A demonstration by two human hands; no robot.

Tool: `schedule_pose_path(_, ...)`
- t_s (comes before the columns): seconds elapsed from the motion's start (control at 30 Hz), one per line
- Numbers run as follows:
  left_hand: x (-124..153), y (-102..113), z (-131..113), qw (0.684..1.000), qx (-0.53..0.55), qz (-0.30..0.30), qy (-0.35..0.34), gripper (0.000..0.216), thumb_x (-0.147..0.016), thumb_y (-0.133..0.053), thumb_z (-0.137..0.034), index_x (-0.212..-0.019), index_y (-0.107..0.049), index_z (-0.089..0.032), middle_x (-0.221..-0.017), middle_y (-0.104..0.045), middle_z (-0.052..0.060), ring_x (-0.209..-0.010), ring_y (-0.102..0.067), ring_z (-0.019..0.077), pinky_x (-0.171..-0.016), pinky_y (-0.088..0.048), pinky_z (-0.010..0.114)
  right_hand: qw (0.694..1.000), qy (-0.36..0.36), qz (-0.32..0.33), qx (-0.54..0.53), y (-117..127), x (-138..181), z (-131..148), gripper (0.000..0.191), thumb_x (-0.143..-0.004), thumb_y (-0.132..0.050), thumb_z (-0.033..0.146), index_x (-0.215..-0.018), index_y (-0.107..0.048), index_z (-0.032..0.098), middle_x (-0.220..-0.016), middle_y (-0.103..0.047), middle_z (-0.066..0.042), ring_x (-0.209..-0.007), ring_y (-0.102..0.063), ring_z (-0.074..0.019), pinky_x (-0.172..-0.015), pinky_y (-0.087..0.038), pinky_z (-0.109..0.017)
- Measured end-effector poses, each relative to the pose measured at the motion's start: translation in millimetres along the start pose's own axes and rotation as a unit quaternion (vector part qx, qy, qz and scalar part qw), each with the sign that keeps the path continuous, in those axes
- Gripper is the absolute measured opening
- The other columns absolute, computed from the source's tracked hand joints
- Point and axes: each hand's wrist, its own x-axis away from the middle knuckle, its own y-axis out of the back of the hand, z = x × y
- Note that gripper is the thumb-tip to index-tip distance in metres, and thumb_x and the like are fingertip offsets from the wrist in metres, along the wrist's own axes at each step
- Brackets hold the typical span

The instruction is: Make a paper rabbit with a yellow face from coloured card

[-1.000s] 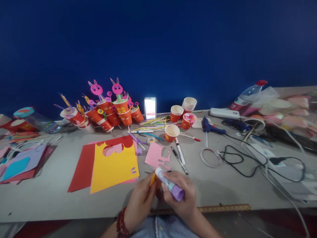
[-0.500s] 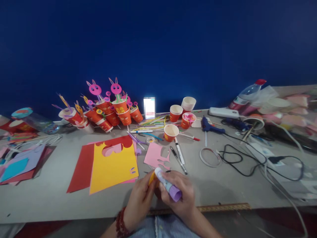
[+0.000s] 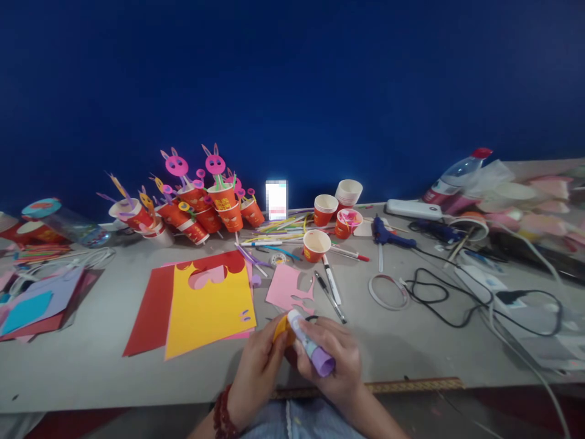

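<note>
My right hand (image 3: 333, 360) is closed round a purple glue stick (image 3: 311, 346), whose white tip points up and left. That tip touches a small yellow paper piece (image 3: 280, 327) pinched in my left hand (image 3: 258, 369). Both hands hover close together above the near edge of the grey table (image 3: 91, 366). A red bead bracelet (image 3: 222, 417) circles my left wrist. Most of the yellow piece is hidden by my fingers.
Yellow (image 3: 208, 311) and red (image 3: 148, 311) paper sheets lie left of my hands, a cut pink sheet (image 3: 286, 288) just beyond. Red paper cups with bunny cutouts (image 3: 201, 204) stand at the back. A blue glue gun (image 3: 386, 235), tape ring (image 3: 388, 289), pens (image 3: 331, 283) and black cables (image 3: 457, 299) fill the right. A wooden ruler (image 3: 411, 385) lies along the front edge.
The glue stick's tip has shifted slightly over the yellow piece, and my hands have turned a little. More of the yellow piece shows now. Nothing else on the table has moved.
</note>
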Motion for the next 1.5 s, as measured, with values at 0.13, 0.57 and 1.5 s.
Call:
schedule_pose_path(0.13, -0.9, 0.3, -1.3, 1.000, -0.001, -0.010, -0.023, 0.033, -0.098, -0.043, -0.028, -0.124, -0.063, -0.021, -0.115, -0.072, 0.010, -0.101, -0.069, 0.0217, -0.089, -0.055, 0.033, 1.000, 0.017, 0.002, -0.005, -0.2, -1.1, -0.2, 0.038, -0.079, -0.060, 0.010, -0.115, -0.059, 0.020, -0.072, -0.069, -0.004, -0.058, -0.062, -0.0184, -0.054, -0.053, -0.031)
schedule_pose_path(0.57, 1.2, 0.5, -0.1, 1.000, -0.001, 0.004, -0.011, 0.033, -0.099, -0.044, -0.027, -0.128, -0.058, -0.020, -0.124, -0.068, 0.010, -0.110, -0.065, 0.0208, -0.095, -0.052, 0.033, 1.000, 0.001, -0.003, 0.010, 0.1, -1.4, -0.8, 0.037, -0.079, -0.060, 0.011, -0.113, -0.061, 0.023, -0.070, -0.069, -0.002, -0.056, -0.064, -0.0183, -0.054, -0.054, -0.031)
schedule_pose_path(1.5, 3.9, -0.3, -1.8, 1.000, 0.009, -0.028, -0.002, 0.036, -0.099, -0.045, -0.028, -0.133, -0.057, -0.021, -0.128, -0.066, 0.009, -0.114, -0.064, 0.0219, -0.096, -0.053, 0.034, 0.996, -0.023, -0.069, 0.042, 6.9, 5.4, -5.3, 0.032, -0.079, -0.062, 0.013, -0.110, -0.064, 0.023, -0.076, -0.074, -0.004, -0.059, -0.067, -0.0203, -0.055, -0.056, -0.032)
